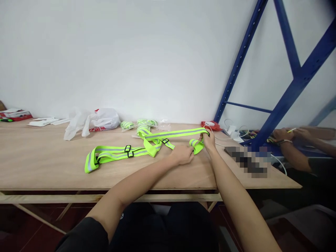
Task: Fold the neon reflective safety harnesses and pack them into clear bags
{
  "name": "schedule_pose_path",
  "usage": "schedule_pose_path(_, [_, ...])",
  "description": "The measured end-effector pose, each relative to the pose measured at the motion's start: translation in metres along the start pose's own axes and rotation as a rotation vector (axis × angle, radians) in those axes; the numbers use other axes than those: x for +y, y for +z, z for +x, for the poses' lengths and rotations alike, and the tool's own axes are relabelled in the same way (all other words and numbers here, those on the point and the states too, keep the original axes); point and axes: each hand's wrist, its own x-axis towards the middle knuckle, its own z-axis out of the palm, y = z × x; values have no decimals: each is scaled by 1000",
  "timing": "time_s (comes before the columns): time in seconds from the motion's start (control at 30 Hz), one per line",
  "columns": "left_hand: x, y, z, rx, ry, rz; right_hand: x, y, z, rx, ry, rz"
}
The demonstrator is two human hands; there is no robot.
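Observation:
A neon yellow-green reflective strap harness [115, 153] with a grey stripe and black buckles stretches across the wooden table [52, 168]. My right hand [208, 140] is closed around one end of the strap, pulling a length of it taut above the table. Close beside it, my left hand [183, 154] has its fingers curled at a short looped part of the same strap, near a dark piece that is mostly hidden. Two black slide buckles lie on the left part of the harness, and another sits near its middle.
Behind the harness lie rolled reflective straps [143, 124], some in clear bags. A white plastic bag [105, 118] stands left of them. A red packet [211, 125], white cables and a blurred dark object [246, 161] are at right, by a blue metal frame [285, 96]. Another person's hands [291, 134] work beyond it.

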Motion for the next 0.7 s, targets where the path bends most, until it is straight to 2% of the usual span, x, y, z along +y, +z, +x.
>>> schedule_pose_path(0.1, [-8, -11, -6, 52, -82, -32, 0, 3, 1, 17, -24, -5])
schedule_pose_path(0.23, [-26, -17, -8, 226, -239, -422, 3, 2, 3, 54, -40, -32])
schedule_pose_path(0.3, [-38, -16, -9, 276, -290, -574, 4, -1, 4, 101, -39, -56])
schedule_pose_path(0.43, [-59, -14, -15, 252, -376, -761, 10, -10, 8, 182, 7, -96])
schedule_pose_path(0.57, [-68, -15, -28, 181, -471, -1017, 18, -19, 13, 229, 103, -114])
schedule_pose_path(0.7, [-74, -23, -39, 226, -540, -1226, 25, -27, 17, 308, 181, -118])
